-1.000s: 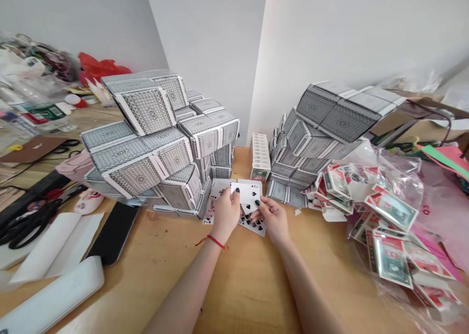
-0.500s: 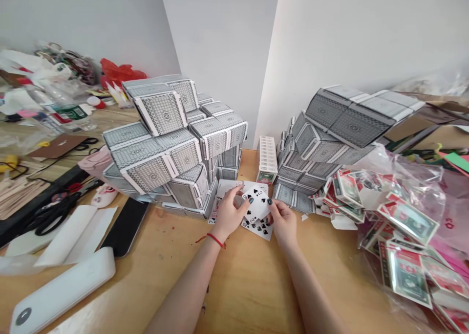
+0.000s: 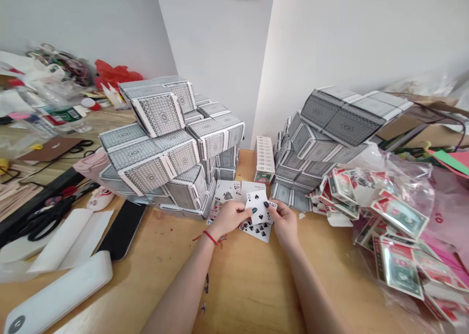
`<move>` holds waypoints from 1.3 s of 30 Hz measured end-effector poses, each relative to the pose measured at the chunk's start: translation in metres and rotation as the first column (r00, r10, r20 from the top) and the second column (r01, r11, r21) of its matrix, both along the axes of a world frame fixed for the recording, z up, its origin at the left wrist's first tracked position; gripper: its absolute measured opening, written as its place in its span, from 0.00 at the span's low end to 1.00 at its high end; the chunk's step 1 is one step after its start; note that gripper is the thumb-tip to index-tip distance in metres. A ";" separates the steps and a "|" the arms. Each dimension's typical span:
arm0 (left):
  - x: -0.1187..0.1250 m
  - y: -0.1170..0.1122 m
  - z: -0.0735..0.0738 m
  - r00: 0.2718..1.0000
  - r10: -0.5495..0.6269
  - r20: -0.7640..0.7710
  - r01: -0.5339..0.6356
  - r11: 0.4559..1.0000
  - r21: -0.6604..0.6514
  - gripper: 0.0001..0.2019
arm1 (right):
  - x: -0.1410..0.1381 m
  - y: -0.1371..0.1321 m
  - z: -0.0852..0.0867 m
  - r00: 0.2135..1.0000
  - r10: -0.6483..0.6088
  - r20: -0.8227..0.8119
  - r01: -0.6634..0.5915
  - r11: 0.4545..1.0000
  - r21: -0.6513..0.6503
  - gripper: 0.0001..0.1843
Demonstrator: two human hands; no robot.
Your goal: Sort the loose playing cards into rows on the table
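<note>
Between my two hands a two of spades playing card (image 3: 258, 211) is held up, face towards me, with another card marked 6 or 9 partly hidden behind it. My left hand (image 3: 232, 216) pinches the left edge, thumb on the face. At the right edge my right hand (image 3: 283, 221) grips with its thumb in front. Just below lies a spade card with many pips (image 3: 261, 233) on the table. Beyond my left hand several loose playing cards (image 3: 227, 191) are laid out face up, partly covered by the hand.
Blocks built of grey-patterned cards rise in a left stack (image 3: 157, 150) and a right stack (image 3: 322, 138). A row of card boxes (image 3: 264, 160) stands between them. Opened card boxes (image 3: 399, 265) lie at right. A black phone (image 3: 122, 229), scissors (image 3: 51, 216) and a white device (image 3: 62, 290) are at left.
The held cards have turned from a slanted, fanned position to more upright, with the two of spades now in front. My left hand has shifted slightly lower. The view has moved a little.
</note>
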State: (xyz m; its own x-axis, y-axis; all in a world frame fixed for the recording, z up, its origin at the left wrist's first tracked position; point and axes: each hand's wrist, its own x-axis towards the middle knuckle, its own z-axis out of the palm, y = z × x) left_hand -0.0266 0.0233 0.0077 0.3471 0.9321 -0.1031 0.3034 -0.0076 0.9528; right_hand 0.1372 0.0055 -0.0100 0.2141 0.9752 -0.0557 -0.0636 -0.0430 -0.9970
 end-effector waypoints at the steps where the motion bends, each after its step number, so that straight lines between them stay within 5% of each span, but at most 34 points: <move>1: -0.001 0.000 0.000 1.000 -0.001 0.008 0.001 1.000 0.026 0.16 | 0.001 0.000 0.000 1.000 0.006 -0.002 -0.006 1.000 -0.004 0.21; 13: -0.004 0.009 -0.006 0.966 0.152 0.210 -0.121 0.981 -0.154 0.12 | 0.001 0.001 -0.003 0.990 0.062 0.125 -0.063 0.998 0.000 0.18; 32: -0.003 0.011 -0.005 0.964 0.189 0.187 -0.169 0.979 -0.114 0.16 | 0.003 0.001 -0.005 0.963 0.265 -0.056 -0.265 0.964 0.004 0.16; 39: -0.003 0.011 -0.009 0.975 0.157 0.156 -0.146 0.986 -0.080 0.15 | 0.001 0.001 -0.004 0.965 0.242 -0.100 -0.245 0.969 -0.017 0.14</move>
State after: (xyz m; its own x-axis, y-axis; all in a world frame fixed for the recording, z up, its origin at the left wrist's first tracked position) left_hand -0.0294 0.0345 -0.0012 0.2193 0.9680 -0.1218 0.1384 0.0927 0.9860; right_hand 0.1382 0.0062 -0.0137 -0.0373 0.9949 -0.0939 -0.1436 -0.0983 -0.9847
